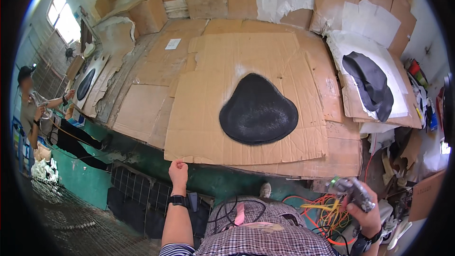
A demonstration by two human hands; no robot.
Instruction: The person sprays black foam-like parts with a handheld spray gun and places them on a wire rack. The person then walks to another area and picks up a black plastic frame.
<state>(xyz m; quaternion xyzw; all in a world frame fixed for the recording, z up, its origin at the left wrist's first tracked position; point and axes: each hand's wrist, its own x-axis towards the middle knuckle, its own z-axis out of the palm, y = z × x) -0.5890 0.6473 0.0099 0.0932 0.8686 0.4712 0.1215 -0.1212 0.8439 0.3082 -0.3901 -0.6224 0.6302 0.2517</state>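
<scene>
My right hand (365,212) is closed around a metal spray gun (353,193), held low at the right, just off the table's front edge. A black rounded-triangular pad (258,109) lies on a large cardboard sheet (199,114); whitish speckles show over its middle and lower part. My left hand (178,178) is at the sheet's near left corner, its fingers pinched together on the edge. The spray gun is apart from the pad, pointing toward the upper left.
Cardboard lines the table and back wall. At right, crumpled black material (368,83) lies on a white-covered board. Orange and yellow hoses (327,213) coil on the floor beside me. At far left another person (35,106) stands by a second black pad (86,84).
</scene>
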